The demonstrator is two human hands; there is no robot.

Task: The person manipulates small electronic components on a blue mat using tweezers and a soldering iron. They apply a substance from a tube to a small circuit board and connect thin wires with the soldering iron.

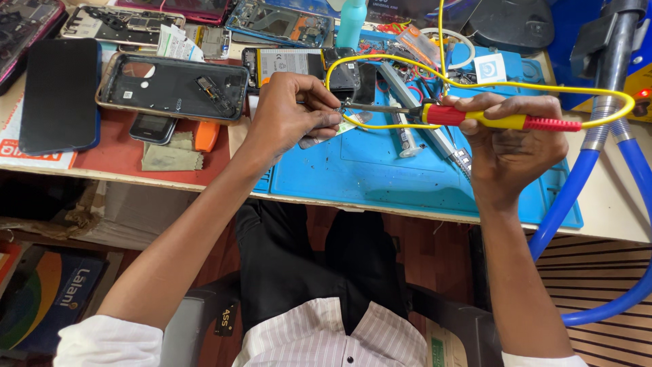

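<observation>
Nearest me, my right hand (509, 146) grips a soldering iron (499, 121) with a red and yellow handle, held level above the blue work mat (380, 173). Its tip meets a small part (339, 122) pinched closed in my left hand (292, 112). Left of that lies an opened phone shell (170, 87).

We look down from one camera on the person's head, close above both hands, facing the worktop (611, 204) in front and the lap just below it.
</observation>
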